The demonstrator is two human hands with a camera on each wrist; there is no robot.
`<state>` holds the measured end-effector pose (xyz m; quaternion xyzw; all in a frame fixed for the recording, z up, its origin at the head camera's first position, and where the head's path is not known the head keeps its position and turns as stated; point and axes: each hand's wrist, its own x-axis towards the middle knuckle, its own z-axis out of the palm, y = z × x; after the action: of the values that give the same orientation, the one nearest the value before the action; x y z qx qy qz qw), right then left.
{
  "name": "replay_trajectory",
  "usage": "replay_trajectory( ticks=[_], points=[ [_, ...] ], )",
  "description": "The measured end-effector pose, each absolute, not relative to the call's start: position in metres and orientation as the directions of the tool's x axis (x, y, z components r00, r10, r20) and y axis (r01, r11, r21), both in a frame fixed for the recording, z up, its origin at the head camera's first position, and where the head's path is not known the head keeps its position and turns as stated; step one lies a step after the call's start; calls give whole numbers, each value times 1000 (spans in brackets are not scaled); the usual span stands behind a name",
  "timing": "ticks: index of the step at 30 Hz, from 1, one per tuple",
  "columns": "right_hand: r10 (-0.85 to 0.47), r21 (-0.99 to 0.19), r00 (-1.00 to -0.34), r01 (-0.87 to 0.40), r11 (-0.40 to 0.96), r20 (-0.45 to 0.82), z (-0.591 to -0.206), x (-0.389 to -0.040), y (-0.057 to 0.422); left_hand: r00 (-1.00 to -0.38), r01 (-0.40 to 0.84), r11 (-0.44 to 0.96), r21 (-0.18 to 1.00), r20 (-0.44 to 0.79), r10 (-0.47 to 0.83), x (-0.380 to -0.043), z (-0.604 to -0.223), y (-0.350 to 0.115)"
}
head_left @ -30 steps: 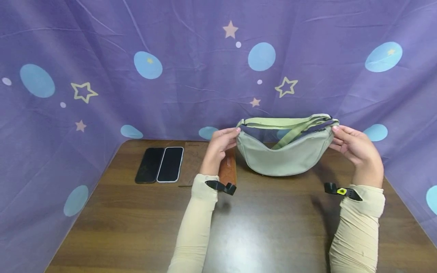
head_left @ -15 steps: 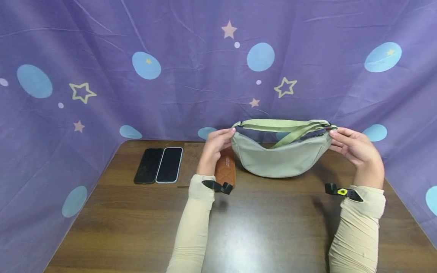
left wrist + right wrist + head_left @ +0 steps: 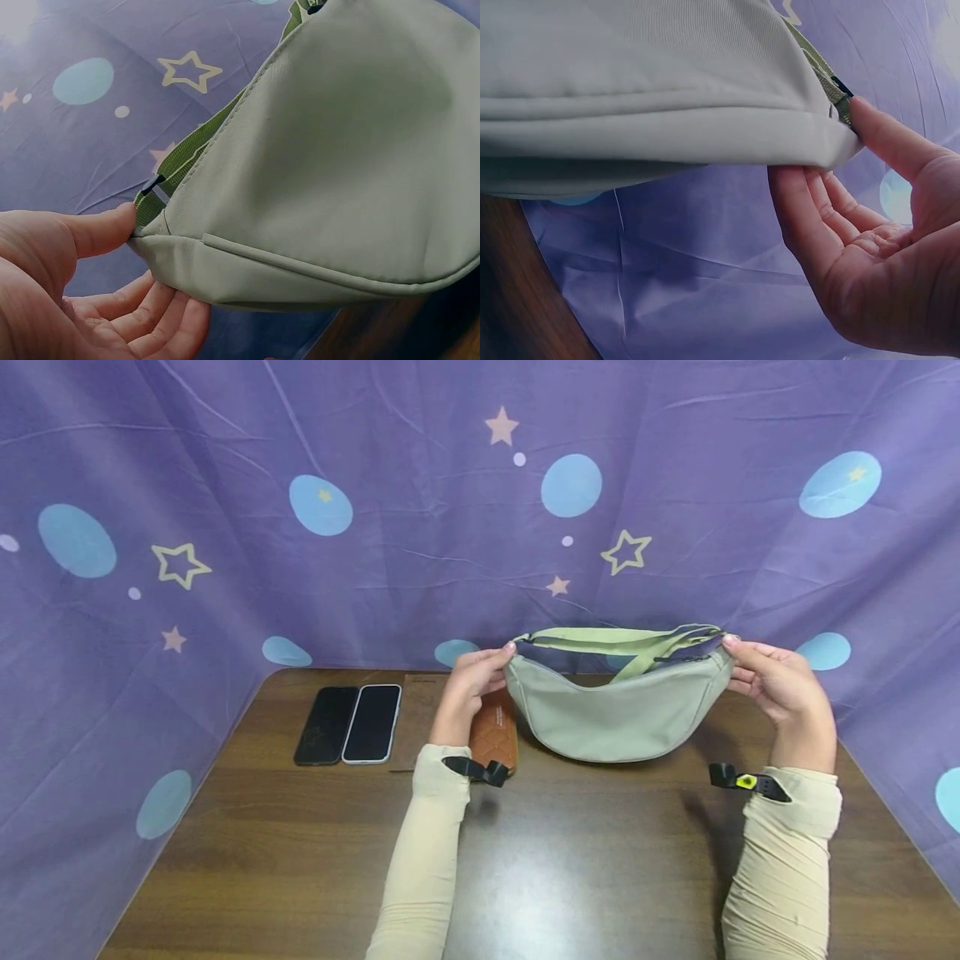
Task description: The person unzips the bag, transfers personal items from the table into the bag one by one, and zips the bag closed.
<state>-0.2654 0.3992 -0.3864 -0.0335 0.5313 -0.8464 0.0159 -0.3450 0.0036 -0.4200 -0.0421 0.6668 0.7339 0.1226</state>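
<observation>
A pale green crescent-shaped waist bag is held up near the back of the table, its lighter green strap running along the top. My left hand pinches the bag's left corner; in the left wrist view the thumb lies by a small dark buckle and the fingers curl beneath. At the opposite corner my right hand pinches between thumb and fingers, with the strap's end beside the thumb in the right wrist view. The bag's front faces me, its rounded bottom hanging down.
Left of the bag, a black phone and a white-edged phone lie side by side. Beside them are a flat brown notebook-like item and an orange-brown quilted wallet, partly behind my left hand. A purple curtain stands behind the wooden table.
Both hands have shifted the bag slightly left. Its bottom has come a little lower and toward me, and the front panel shows more fully. Both hands keep their grip.
</observation>
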Motion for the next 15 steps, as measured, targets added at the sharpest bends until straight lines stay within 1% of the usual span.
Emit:
replay_trajectory(
  ticks=[4, 9, 12, 15],
  points=[
    [-48, -910, -999, 0, -414, 22, -383, -264, 397, -967, -234, -45, 971, -227, 119, -346, -422, 3],
    [-36, -923, -999, 11, -385, 3, -379, -262, 393, -964, -244, -35, 969, -239, 119, -348, -423, 1],
    [-62, -925, -998, 14, -379, 11, -379, -261, 393, -963, -250, -33, 968, -246, 109, -347, -422, 1],
    [-120, -913, -991, 0, -408, 54, -381, -261, 394, -963, -255, -22, 967, -252, 94, -347, -422, 0]
  ],
)
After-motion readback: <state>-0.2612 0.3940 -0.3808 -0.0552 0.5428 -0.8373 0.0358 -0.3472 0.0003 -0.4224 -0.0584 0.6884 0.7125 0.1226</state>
